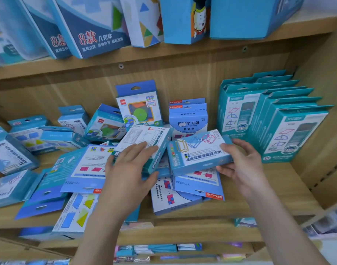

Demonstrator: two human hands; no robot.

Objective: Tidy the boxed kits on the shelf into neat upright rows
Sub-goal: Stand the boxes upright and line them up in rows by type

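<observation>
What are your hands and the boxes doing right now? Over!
Left grip holds line-drawing box. Right grip holds coloured-frames box. Teal boxes stand upright at right. Flat pile of boxes underneath, in the way.

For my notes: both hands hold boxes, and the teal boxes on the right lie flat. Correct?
No: the head view shows the teal boxes standing upright in a row. The left hand holds the white-faced box, the right hand the blue box.
</observation>
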